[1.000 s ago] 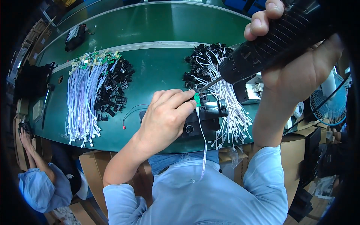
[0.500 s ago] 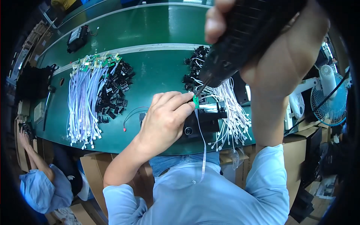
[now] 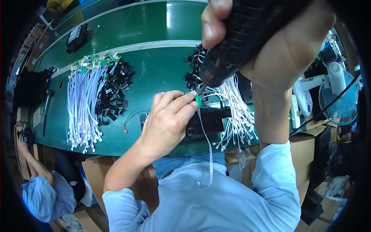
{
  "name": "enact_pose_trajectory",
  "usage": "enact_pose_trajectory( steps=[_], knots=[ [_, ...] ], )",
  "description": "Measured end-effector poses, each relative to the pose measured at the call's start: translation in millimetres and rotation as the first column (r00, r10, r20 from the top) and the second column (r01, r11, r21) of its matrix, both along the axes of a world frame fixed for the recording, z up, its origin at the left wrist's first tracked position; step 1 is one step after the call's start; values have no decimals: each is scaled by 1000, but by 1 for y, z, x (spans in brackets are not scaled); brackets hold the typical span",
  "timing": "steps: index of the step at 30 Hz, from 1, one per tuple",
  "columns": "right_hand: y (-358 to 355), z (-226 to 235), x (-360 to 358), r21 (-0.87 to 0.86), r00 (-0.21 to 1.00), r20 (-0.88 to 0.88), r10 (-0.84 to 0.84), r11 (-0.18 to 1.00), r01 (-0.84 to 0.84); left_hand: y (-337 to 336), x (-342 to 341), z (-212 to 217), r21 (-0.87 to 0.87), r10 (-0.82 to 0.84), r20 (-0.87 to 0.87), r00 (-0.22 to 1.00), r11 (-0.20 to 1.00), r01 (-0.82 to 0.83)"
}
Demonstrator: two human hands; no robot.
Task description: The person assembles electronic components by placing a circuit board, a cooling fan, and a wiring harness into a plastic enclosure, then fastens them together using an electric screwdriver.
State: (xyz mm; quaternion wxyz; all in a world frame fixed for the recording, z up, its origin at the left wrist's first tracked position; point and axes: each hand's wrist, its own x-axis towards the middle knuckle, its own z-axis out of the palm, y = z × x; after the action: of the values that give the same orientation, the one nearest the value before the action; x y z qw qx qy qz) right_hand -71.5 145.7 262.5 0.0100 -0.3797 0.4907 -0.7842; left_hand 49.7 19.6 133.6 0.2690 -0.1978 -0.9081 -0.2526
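The left hand [image 3: 168, 121] pinches a small green circuit board [image 3: 198, 101] between thumb and fingertips, pressing it down onto a black housing [image 3: 208, 120] that sits at the near edge of the green table [image 3: 162, 73]; a thin white cable [image 3: 210, 154] hangs from the board down over the person's blue shirt. The right hand [image 3: 278, 50] is closed around the grip of a black electric screwdriver [image 3: 239, 34], held high and close to the camera, its bit [image 3: 202, 88] tilted and its tip just above the board; whether it touches a screw cannot be told. To do this well, in my judgement, the board should stay flat and square on the housing; the bit wants bringing nearer upright before it drives, since a slanted tip may slip onto the fingers beside it; the pinching fingertips would be safer drawn slightly back. Behind the housing lies a heap of white wire leads [image 3: 235, 112] with black parts; to the left, well apart, a row of pale cable bundles [image 3: 81, 104] beside loose black connectors [image 3: 114, 91]; a fan [image 3: 340, 100] stands at the right.
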Motion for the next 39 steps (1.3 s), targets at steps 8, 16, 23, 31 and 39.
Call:
enact_pose_trajectory(
  steps=[8,16,23,31,39],
  knots=[
    [15,3,10,10,979,86,185,982,-186,7,11,3,11,12,-33,999,1000,-12],
    [6,13,45,-269,832,251,494,861,-431,5,15,0,-2,18,-77,997,1000,-19],
    [21,18,44,181,993,-115,-11,983,32,3,5,1,72,-24,-56,998,997,28],
    [127,-6,-96,-245,791,392,-470,775,583,-8,4,25,236,-7,318,948,969,-72],
    [161,-79,-158,-172,601,649,-466,680,713,-5,0,25,292,20,396,918,945,-147]
  ],
)
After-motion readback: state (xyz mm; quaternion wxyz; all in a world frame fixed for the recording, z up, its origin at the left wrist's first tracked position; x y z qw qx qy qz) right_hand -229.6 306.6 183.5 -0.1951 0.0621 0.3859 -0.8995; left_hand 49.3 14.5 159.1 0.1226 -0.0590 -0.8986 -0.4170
